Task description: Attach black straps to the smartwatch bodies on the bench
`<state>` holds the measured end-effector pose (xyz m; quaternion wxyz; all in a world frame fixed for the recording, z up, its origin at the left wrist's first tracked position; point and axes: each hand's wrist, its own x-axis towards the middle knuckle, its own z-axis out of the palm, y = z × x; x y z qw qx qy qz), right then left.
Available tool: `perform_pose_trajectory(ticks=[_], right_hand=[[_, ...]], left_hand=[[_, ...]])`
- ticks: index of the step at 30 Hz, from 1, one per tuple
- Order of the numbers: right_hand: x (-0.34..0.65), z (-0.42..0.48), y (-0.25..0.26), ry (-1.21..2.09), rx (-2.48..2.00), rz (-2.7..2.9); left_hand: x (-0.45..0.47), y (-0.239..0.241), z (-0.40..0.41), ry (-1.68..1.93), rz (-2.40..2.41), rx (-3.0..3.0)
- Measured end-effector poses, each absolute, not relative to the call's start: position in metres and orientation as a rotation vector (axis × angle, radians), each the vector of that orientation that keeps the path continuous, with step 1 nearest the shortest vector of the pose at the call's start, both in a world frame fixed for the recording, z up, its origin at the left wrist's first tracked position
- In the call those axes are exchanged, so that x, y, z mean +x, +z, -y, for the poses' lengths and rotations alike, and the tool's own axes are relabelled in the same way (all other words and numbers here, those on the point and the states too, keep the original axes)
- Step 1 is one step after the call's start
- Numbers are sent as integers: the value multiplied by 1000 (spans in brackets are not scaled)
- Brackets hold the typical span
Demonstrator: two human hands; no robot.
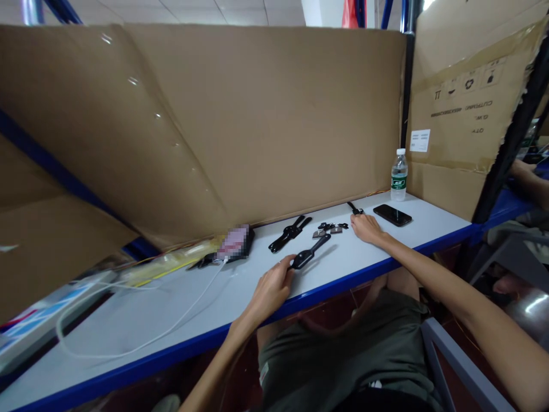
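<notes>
My left hand [271, 289] is near the front edge of the table, fingers pinched on one end of a black watch-like strap [305, 257] with a wider middle. Its free end points up and to the right. Farther back on the right, my right hand [367, 228] has its fingers closed at a small black strap piece [354, 208], partly hidden by the fingers. Between the hands lie several small dark parts with metallic plates [329, 230]. A bundle of black straps [290, 233] rests behind my left hand.
A black phone [392, 215] and a water bottle [398, 176] stand to the right. On the left are a device with a blurred-out screen [234, 243], a white cable [180, 321] and a power strip [51, 315]. Cardboard panels [274, 114] wall the white table [240, 303].
</notes>
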<state>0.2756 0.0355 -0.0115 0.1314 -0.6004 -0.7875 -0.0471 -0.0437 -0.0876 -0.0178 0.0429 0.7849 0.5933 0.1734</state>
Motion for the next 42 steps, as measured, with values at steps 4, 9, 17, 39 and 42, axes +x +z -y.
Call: perform_pose_trajectory(ticks=[4, 9, 17, 39, 42], right_hand=[[276, -35, -11, -176, -1761, 2288], [275, -35, -11, -216, -1777, 2270], [274, -34, -9, -208, -1801, 2248], [276, -37, -8, -197, -1777, 2234], [275, -35, -4, -184, -1740, 2206]], left_hand=[[-38, -25, 94, 539, -1690, 2450], [-32, -24, 94, 468, -1679, 2473], [-3, -21, 97, 421, -1851, 2569], [-6, -31, 102, 637, -1769, 2568], [-6, -31, 102, 666, -1751, 2559]])
